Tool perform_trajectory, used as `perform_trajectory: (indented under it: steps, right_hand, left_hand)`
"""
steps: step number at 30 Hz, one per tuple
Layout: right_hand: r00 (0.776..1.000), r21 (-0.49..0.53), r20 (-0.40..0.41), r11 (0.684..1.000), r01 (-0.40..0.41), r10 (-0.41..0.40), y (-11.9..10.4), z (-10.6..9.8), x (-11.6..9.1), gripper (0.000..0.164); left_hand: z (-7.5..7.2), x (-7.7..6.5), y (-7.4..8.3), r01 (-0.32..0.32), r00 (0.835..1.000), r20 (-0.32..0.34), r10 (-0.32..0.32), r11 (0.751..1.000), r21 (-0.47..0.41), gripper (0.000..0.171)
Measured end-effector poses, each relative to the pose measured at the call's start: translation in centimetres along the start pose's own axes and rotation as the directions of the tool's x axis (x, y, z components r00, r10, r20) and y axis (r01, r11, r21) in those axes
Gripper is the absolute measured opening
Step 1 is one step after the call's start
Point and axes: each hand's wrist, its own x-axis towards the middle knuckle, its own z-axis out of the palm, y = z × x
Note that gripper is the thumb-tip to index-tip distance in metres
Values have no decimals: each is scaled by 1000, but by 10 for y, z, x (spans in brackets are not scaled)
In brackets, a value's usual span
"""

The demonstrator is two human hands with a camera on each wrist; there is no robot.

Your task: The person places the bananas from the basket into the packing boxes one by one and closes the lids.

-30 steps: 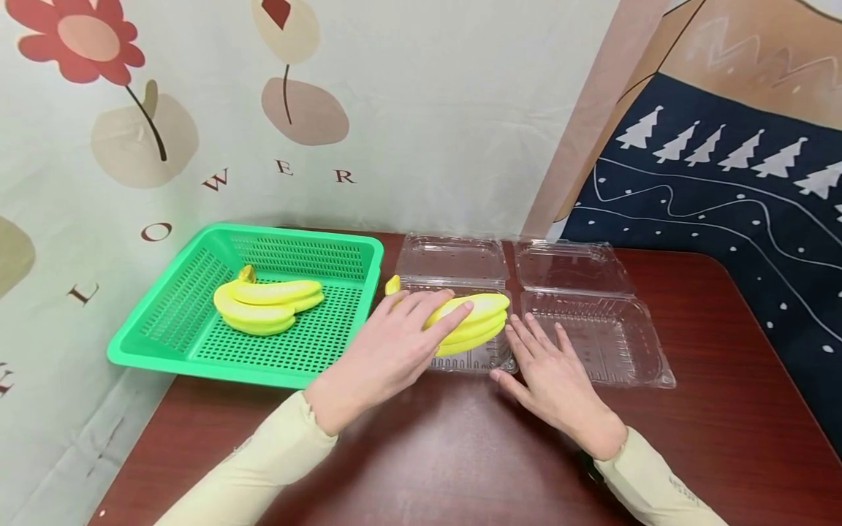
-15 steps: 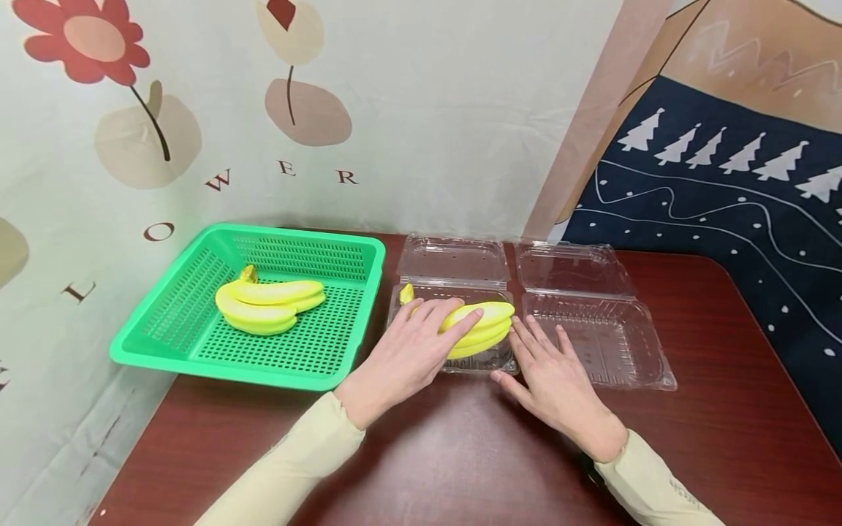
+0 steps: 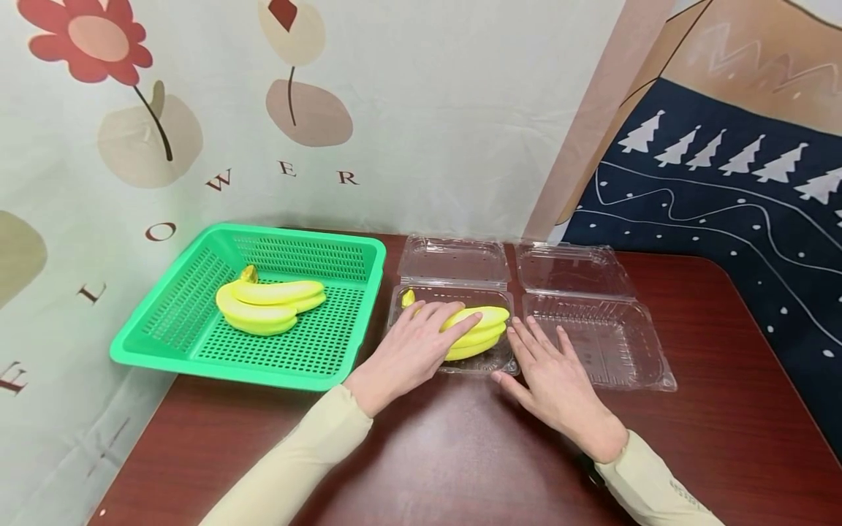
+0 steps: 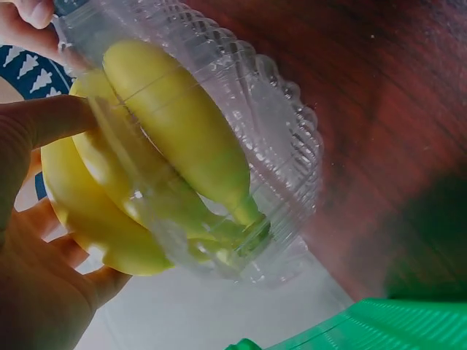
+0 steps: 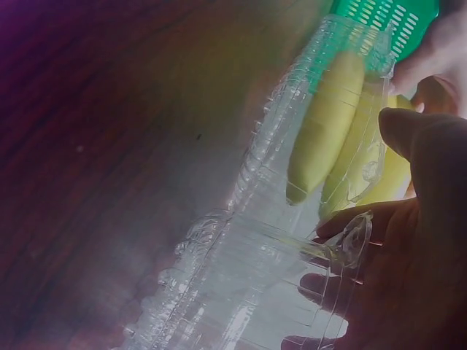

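Observation:
My left hand (image 3: pixel 411 354) grips a bunch of yellow bananas (image 3: pixel 483 332) from above, fingers and thumb curled round it. The bunch lies within the base of the left clear plastic clamshell box (image 3: pixel 498 360), its stem toward the back left. Through the box's transparent wall, the left wrist view shows several bananas (image 4: pixel 179 117) with fingers (image 4: pixel 55 119) round them. My right hand (image 3: pixel 559 383) has its fingers stretched out, fingertips at the right rim of that box, close to the banana tips. In the right wrist view, its fingers show behind clear plastic (image 5: pixel 255 255).
A second clamshell box (image 3: pixel 612 343) stands open on the right, its lid (image 3: pixel 572 267) folded back. On the left, a green plastic basket (image 3: pixel 230 374) holds another banana bunch (image 3: pixel 263 310). The brown table (image 3: pixel 460 453) meets a printed curtain (image 3: pixel 427 146) behind.
My left hand has carried the banana bunch a little right and down into the left box. My right hand stays almost in place.

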Motion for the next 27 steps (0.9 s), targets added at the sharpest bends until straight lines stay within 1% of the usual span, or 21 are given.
perform_trajectory:
  steps: [8,17,22,27]
  right_hand:
    - [1000,4,3,1000,-9,9,0,0,0,79]
    - [1000,8,3,1000,-11,11,1,0,0,79]
    - [1000,12,2,1000,-15,15,1,0,0,79]
    - [1000,12,-7,1000,-12,12,2,0,-1,78]
  left_hand:
    - [8,3,-4,-15,1000,16,15,1000,-3,66]
    - [12,3,-5,17,998,54,-16,1000,-21,61]
    - [14,3,-5,33,997,69,-29,998,-54,67]
    - [14,4,-5,55,993,107,-48,996,-67,72]
